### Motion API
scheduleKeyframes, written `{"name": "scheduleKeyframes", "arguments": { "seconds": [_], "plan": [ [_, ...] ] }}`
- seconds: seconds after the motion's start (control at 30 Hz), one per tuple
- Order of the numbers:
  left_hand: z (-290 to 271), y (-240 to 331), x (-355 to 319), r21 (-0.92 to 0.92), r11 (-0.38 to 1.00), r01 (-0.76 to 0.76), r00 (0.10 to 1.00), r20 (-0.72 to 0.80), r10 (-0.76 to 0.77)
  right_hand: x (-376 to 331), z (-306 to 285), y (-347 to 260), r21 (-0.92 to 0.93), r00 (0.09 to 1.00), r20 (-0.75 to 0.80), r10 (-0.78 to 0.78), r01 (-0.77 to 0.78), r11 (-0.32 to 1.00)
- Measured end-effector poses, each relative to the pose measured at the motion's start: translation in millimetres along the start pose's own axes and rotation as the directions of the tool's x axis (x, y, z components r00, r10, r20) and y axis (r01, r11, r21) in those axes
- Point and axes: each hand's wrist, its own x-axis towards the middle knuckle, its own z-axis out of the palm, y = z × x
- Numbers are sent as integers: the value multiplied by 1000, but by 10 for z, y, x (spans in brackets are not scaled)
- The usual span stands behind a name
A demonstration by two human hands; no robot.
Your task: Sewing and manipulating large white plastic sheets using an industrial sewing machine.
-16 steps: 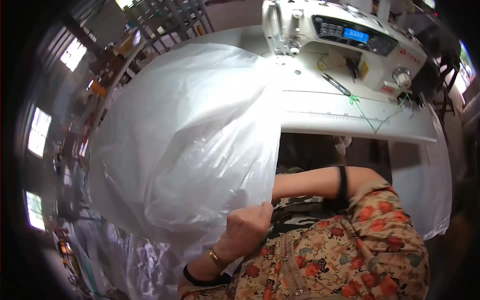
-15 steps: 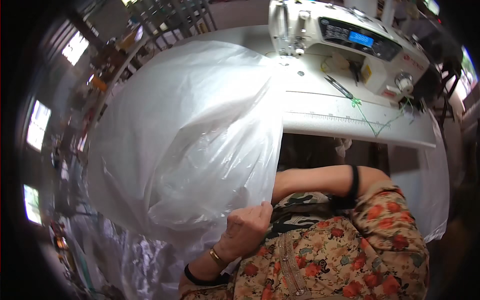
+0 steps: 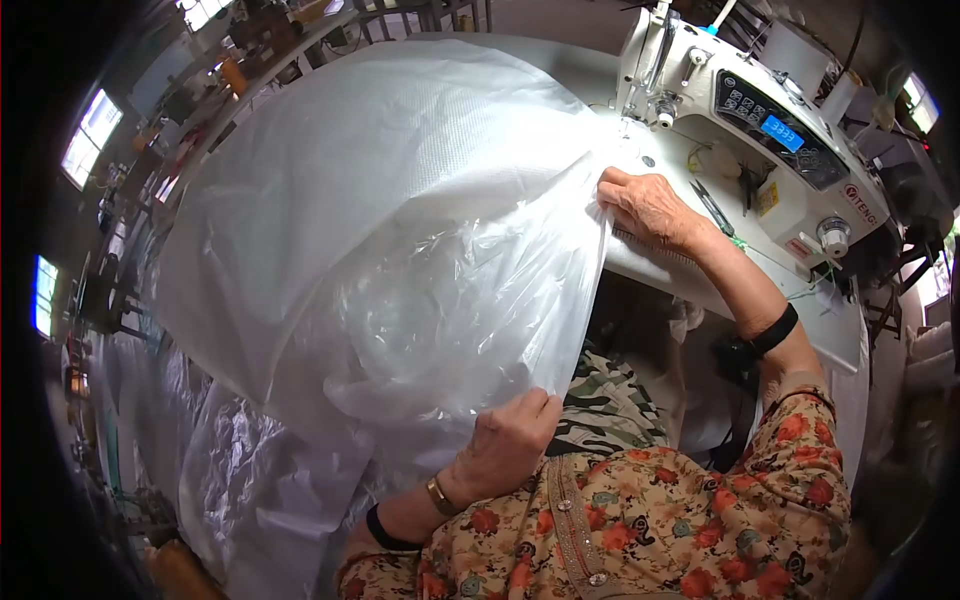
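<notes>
A large sheet of translucent white plastic [image 3: 360,230] spreads over the left of the sewing table and hangs toward my lap, with folds fanning from its right edge. My left hand [image 3: 508,440] pinches that edge low down, close to my body. Farther up the same edge, my right hand [image 3: 645,205] is closed on the plastic just in front of the sewing machine [image 3: 760,130]. Between both hands the edge runs fairly straight. The sheet's far right corner lies in bright light by the machine's needle area [image 3: 630,125].
Thread snips [image 3: 712,207] with green thread lie on the table right of my right hand. A handwheel [image 3: 833,236] sticks out of the machine's near end. Crumpled clear plastic [image 3: 240,450] hangs at the lower left. Chair bars [image 3: 425,15] stand behind the table.
My right hand has come up from beside my lap, where the sheet hid it, to the plastic's edge near the machine. My left hand keeps its pinch. The whole view has shifted.
</notes>
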Motion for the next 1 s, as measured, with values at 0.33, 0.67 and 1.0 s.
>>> {"name": "scheduleKeyframes", "arguments": {
  "seconds": [0.33, 0.67, 1.0],
  "plan": [
    [12, 44, -50, -55, 988, -144, 989, -37, 142, 39, -7, 12, -62, 998, -41, -36, 34, 998],
    [58, 83, -57, -27, 992, -122, 989, 79, 124, 168, 182, -288, -117, 995, -2, -98, 98, 988],
    [118, 48, -184, -50, 998, 37, 999, -5, -37, 341, 22, -202, 475, 915, -320, 246, -70, 877]
  ]
}}
